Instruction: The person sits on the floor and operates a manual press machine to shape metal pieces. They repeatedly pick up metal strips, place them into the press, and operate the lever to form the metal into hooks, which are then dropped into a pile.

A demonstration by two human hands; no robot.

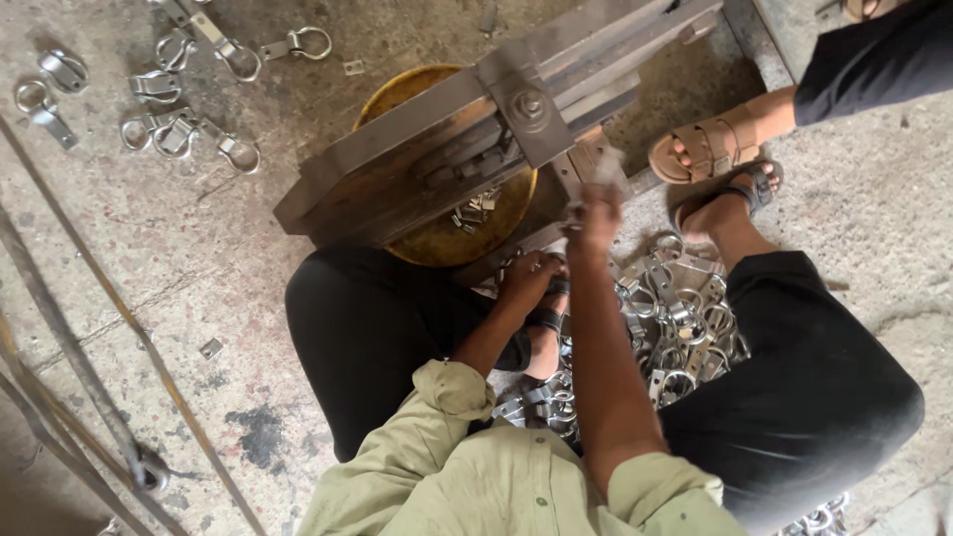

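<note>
Shiny silver metal ring-and-strap clips (680,323) lay heaped between the knees, at five o'clock from the right hand (594,216), which pinched something blurred against the dark steel press (496,119). The left hand (526,283), curled, rested at the heap's nine o'clock edge.

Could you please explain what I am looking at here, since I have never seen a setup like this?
One camera on the worker's head looks straight down. The person sits on a concrete floor before a small metal press over a yellow pan. The right hand reaches up to the press; whether it holds anything is hidden. The left hand rests low beside a pile of metal ring fittings between the legs. More ring fittings lie scattered far left. Another person's sandalled foot shows nearby.
</note>
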